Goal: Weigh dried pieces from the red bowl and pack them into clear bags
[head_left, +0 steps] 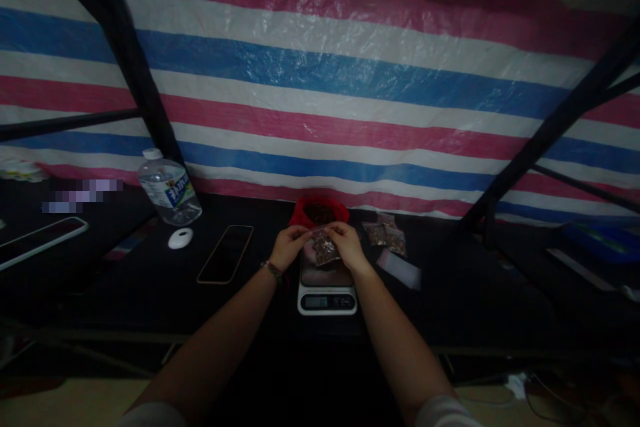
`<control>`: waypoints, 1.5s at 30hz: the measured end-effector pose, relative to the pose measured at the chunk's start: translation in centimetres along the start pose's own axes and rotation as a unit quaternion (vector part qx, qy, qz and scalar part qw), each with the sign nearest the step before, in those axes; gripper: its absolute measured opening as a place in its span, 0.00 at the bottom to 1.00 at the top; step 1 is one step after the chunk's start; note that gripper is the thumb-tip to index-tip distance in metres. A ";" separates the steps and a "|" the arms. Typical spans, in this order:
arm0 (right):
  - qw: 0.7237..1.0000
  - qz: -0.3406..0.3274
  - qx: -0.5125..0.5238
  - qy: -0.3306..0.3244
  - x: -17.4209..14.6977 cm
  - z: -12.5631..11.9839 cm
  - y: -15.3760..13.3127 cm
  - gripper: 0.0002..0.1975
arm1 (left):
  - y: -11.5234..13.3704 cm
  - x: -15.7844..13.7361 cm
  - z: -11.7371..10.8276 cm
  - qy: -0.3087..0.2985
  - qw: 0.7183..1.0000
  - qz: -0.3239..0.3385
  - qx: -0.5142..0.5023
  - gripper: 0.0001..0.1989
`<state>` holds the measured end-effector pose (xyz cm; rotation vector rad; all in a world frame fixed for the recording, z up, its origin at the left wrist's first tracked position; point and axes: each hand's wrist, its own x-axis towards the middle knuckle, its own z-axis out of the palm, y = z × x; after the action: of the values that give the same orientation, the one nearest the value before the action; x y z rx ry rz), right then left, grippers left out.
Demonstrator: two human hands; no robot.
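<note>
Both sleeves [156, 415] are pale grey, and a dark, mottled bracelet [273, 271] rings the left wrist [279, 261].

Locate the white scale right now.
In the head view, the white scale sits lower middle on the black table, nearer the camera than the red container, below the clear bag held by the left hand and right hand.

Red bag [300, 215], black-and-white scale [327, 281]

White scale [327, 302]: flat, display on near side
Clear bag [327, 251]: brown bits inside, held at top edge over the scale
Red bag [301, 215]: open, dark contents, just behind the scale
Filled bags [395, 240]: clustered right of the scale
</note>
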<state>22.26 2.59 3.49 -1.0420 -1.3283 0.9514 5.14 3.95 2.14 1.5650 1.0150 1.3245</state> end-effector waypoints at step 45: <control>0.986 -0.015 -0.157 -0.047 -0.7 -0.2 -2.0 0.12 | 1.2 -0.6 0.0 0.015 0.998 0.009 0.065 0.12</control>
<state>22.31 1.40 5.21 -1.2225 -1.6033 0.7913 5.14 2.96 3.01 1.6587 1.1263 1.3206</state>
